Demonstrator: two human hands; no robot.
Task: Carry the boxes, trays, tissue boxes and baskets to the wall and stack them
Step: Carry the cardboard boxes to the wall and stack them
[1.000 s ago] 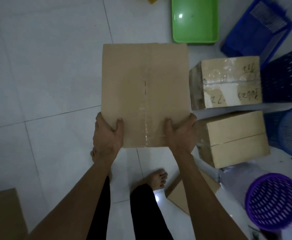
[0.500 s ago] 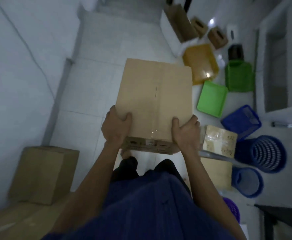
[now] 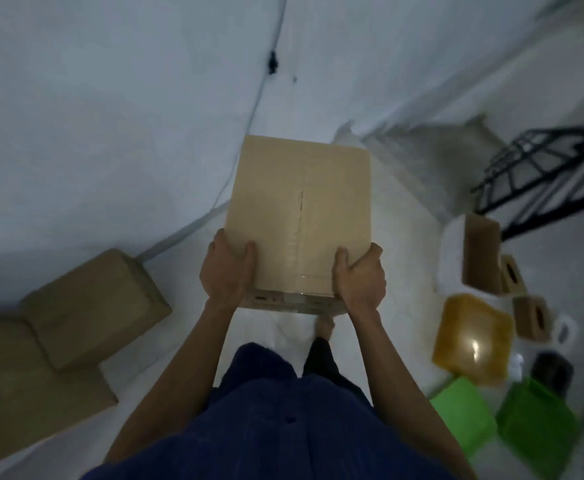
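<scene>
I carry a taped cardboard box [image 3: 301, 216] in front of my chest, above the white floor. My left hand [image 3: 226, 271] grips its near left corner, thumb on top. At the near right corner my right hand [image 3: 359, 275] grips it the same way. A cardboard box [image 3: 96, 306] stands by the wall [image 3: 110, 116] at the left, resting partly on a larger box [image 3: 23, 393] at the lower left.
To the right lie a yellow tray [image 3: 470, 341], two green trays [image 3: 463, 417] [image 3: 536, 427], brown tissue boxes [image 3: 533, 317] and a tall brown box [image 3: 481, 258]. A black metal stair frame [image 3: 543, 174] is at the upper right. A cable [image 3: 249, 126] runs down the wall.
I have lifted the box off the floor and turned left toward the wall. The blue and purple baskets have left the view; the stacked boxes by the wall are now closer.
</scene>
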